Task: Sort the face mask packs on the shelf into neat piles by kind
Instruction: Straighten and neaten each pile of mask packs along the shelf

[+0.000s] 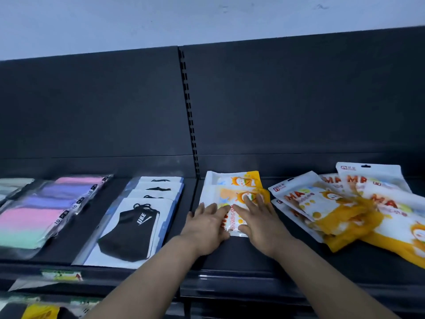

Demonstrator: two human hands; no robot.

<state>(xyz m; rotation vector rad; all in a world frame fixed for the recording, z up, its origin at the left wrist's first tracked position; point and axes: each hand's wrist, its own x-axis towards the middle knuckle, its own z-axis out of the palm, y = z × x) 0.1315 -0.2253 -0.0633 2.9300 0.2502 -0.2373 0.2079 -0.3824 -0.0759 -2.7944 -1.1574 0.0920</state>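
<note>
Pastel packs (pixel 41 212) and black-mask packs (pixel 138 224) lie piled at left. Centre: left hand (pixel 207 224) and right hand (pixel 259 223), fingers spread flat, press the orange pile (pixel 232 183). Loose orange packs (pixel 340 208) sprawl right; probably light, glossy, slippery, best taken by the edges.

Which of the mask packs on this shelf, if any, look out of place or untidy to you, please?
The orange-and-white cartoon mask packs at the right lie jumbled, fanned at different angles and overlapping. The same kind forms a straight pile under both hands. The black mask packs and pastel packs look orderly.
</note>
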